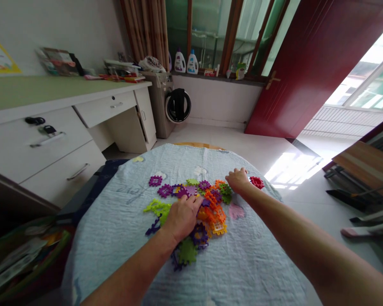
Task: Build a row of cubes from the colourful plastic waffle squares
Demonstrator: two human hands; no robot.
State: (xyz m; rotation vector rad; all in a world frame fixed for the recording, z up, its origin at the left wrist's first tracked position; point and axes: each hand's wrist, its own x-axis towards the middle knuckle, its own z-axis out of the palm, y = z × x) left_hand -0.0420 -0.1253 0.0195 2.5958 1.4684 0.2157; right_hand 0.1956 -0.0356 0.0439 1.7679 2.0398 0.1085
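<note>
A heap of toothed, interlocking plastic building pieces point(214, 209) in orange, purple, green and yellow lies on the cloth-covered table. My left hand point(183, 214) rests on the heap, its fingers bent down among the pieces. Just past those fingertips is a purple piece point(183, 192); what the fingers grip is hidden. My right hand point(238, 179) is at the heap's far right with curled fingers, and what is in them cannot be seen. Dark green pieces point(225, 191) lie to its left and a red piece point(257, 182) to its right. A separate purple piece point(155, 181) sits at the far left.
A light blue cloth point(115, 238) covers the round table. White drawers point(54, 136) stand at the left, with a washing machine point(161, 102) behind. A basket point(60, 259) is low at the left. The red door point(284, 72) stands at the right, beside a wooden-topped item point(367, 163).
</note>
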